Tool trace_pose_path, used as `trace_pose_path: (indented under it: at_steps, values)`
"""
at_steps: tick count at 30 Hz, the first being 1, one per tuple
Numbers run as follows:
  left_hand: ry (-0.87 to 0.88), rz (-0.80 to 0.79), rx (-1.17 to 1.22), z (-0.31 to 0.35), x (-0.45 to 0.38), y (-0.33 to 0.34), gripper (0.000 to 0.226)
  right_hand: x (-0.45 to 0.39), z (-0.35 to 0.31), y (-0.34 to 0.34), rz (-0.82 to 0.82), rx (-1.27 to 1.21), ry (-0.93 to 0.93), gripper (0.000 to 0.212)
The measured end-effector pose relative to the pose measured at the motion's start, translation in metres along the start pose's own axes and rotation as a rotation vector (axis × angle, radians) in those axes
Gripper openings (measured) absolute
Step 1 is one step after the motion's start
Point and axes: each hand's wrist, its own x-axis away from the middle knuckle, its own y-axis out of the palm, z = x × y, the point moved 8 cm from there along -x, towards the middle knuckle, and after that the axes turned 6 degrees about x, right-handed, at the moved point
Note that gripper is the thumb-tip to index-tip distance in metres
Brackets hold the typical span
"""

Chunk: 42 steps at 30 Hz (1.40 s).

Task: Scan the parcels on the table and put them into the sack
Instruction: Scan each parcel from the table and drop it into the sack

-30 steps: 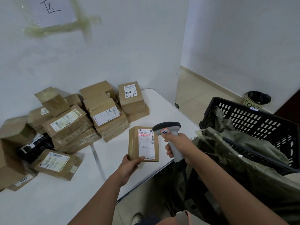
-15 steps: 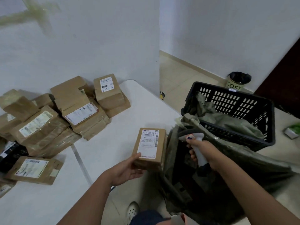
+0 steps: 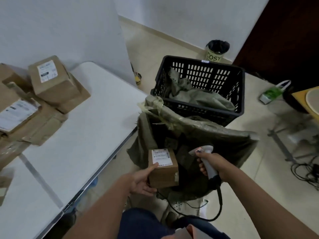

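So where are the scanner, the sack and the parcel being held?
scanner (image 3: 206, 163): head view, on its grey handle.
sack (image 3: 198, 128): head view, on its green far rim.
parcel (image 3: 164, 173): head view, on its brown front face.

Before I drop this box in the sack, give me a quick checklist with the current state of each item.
1. Parcel held firmly: ok, the left hand grips its near side, thumb on the label.
2. Parcel over the sack mouth: ok, it sits above the near edge of the opening.
3. Sack mouth open: ok, the dark interior is visible.
4. Scanner out of the drop path: ok, the right hand holds it to the parcel's right.
5. Room left inside the sack: cannot tell, the interior is too dark.
6. Scan registered: cannot tell.
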Motion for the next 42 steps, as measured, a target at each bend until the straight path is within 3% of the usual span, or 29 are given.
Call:
trace_pose_path:
  at_steps: [5, 9, 13, 16, 21, 26, 32, 40, 42]
  values:
    - [-0.056, -0.029, -0.024, 0.009, -0.030, 0.043, 0.098, -0.001, 0.019, -0.022, 0.035, -0.022, 0.011, 0.032]
    - [-0.054, 0.028, -0.058, 0.020, -0.050, 0.066, 0.087, -0.003, 0.029, -0.039, 0.068, -0.041, 0.020, 0.036]
    - [0.126, 0.120, -0.124, 0.043, -0.070, 0.085, 0.075, -0.008, 0.036, -0.055, 0.108, -0.113, 0.031, 0.038]
    - [0.141, 0.115, -0.206, 0.052, -0.073, 0.101, 0.068, -0.010, 0.035, -0.061, 0.119, -0.131, 0.033, 0.038]
    - [0.137, 0.195, -0.243, 0.054, -0.071, 0.083, 0.045, -0.015, 0.031, -0.060, 0.112, -0.145, 0.023, 0.038]
    - [0.176, 0.297, -0.153, 0.056, -0.056, 0.039, 0.045, -0.018, 0.015, -0.039, 0.062, -0.099, -0.009, 0.038]
    - [0.272, 0.344, -0.048, 0.056, -0.015, -0.007, 0.013, -0.015, -0.029, 0.022, -0.068, 0.023, -0.098, 0.036]
    - [0.412, 0.414, 0.138, 0.038, 0.077, -0.120, 0.008, 0.025, -0.134, 0.188, -0.246, 0.234, -0.344, 0.032]
    - [0.453, 0.452, 0.178, 0.027, 0.104, -0.166, 0.016, 0.043, -0.158, 0.243, -0.313, 0.285, -0.409, 0.033]
